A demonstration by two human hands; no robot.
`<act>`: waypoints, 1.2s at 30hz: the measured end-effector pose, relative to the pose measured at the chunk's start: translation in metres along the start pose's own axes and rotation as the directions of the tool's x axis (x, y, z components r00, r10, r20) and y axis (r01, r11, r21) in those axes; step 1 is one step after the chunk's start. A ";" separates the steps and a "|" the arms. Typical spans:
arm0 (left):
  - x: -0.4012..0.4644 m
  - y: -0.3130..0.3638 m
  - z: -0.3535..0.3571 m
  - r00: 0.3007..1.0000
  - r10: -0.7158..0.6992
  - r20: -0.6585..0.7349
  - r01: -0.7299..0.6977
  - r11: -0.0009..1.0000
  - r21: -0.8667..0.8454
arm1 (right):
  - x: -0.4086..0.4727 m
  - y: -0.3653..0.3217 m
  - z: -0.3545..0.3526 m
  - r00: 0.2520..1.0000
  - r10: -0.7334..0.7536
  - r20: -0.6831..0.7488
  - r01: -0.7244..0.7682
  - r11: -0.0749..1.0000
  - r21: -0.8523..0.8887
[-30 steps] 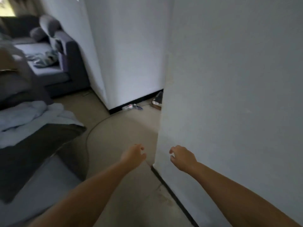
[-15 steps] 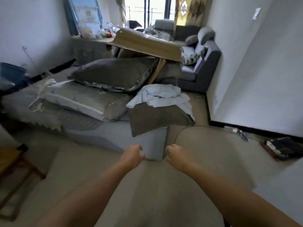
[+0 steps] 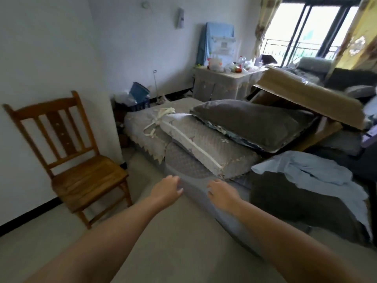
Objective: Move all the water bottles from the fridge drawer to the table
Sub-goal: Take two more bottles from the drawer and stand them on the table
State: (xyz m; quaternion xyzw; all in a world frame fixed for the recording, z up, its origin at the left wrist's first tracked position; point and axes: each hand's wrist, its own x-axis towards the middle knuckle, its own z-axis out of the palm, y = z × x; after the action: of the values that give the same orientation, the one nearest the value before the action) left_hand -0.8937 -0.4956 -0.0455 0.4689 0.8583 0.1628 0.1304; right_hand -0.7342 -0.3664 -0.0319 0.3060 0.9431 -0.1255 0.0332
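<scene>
Both your arms reached forward over the floor, and neither hand carried anything. Your left hand (image 3: 166,189) hung palm down with its fingers loosely curled, its grip slack and empty. Your right hand (image 3: 221,194) was the same: fingers relaxed and bent downward, grip slack, closed round nothing. The two hands were near each other but apart, just in front of the low grey mattress edge (image 3: 195,190).

No fridge drawer showed in your view. The only bottle you could have made out was a small clear one with a red cap (image 3: 241,61) standing among bags and clutter on the covered worktop (image 3: 222,84) against the far wall, well apart from your hands; whether it was one of the water bottles I cannot tell.

To your left a wooden chair (image 3: 75,160) stood against the white wall. Ahead of you lay a heap of bedding: a patterned grey cushion (image 3: 206,144) with a dark grey pillow (image 3: 251,121) resting on top of it, and to the right a pale blue cloth (image 3: 306,168) draped over a dark blanket (image 3: 289,199). A flat cardboard sheet (image 3: 306,94) leaned across the pile behind the pillow. A blue bucket (image 3: 139,91) sat tilted in the far corner, and a window with a curtain (image 3: 265,23) was at the upper right.
</scene>
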 end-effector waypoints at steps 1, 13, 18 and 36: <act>-0.004 -0.018 -0.009 0.999 -0.041 -0.015 0.041 0.999 0.000 | 0.016 -0.016 0.001 0.999 -0.041 0.010 0.041 0.999 -0.021; -0.096 -0.231 -0.094 0.783 -0.593 -0.187 0.574 0.805 -0.150 | 0.145 -0.275 0.045 0.784 -0.594 0.181 0.601 0.799 0.022; -0.104 -0.290 -0.119 0.605 -0.768 -0.210 0.730 0.640 -0.239 | 0.195 -0.362 0.057 0.662 -0.723 0.199 0.727 0.684 0.063; -0.199 -0.449 -0.238 -0.009 -0.917 -0.398 0.847 0.205 -0.491 | 0.261 -0.677 0.086 0.118 -0.966 0.232 0.975 0.157 0.157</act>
State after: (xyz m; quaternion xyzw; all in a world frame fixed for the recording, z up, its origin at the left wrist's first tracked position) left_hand -1.2206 -0.9294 0.0057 -0.2710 0.9316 0.2331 -0.0655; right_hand -1.3432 -0.7688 -0.0045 -0.4017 0.9010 -0.1421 0.0810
